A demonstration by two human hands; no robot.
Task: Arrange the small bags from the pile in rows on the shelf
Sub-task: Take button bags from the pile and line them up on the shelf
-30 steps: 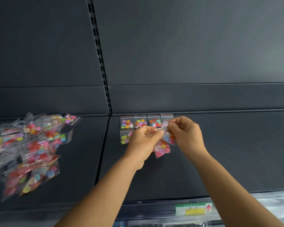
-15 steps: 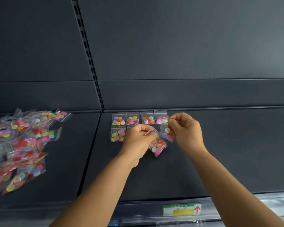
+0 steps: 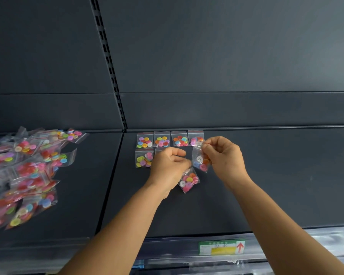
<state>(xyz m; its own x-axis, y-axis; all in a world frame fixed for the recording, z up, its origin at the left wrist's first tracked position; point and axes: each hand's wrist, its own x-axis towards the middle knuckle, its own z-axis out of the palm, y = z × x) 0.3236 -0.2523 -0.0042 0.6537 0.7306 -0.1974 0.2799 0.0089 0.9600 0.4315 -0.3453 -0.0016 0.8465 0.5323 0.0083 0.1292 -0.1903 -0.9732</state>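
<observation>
Small clear bags of coloured buttons lie on a dark shelf. A back row of several bags runs along the shelf's rear edge, and one bag starts a second row below it on the left. My left hand holds a bag of pink buttons that hangs below its fingers. My right hand pinches the top of another bag, hanging just above the shelf beside the back row's right end. The loose pile of bags lies far left.
A slotted upright divides the dark back panel. A green and yellow price label sits on the shelf's front rail. Bare shelf stretches to the right of my hands.
My hands have drawn apart, separating the two bags. The right hand's bag now hangs alone, and the left hand's bag sits lower. The view has shifted slightly.
</observation>
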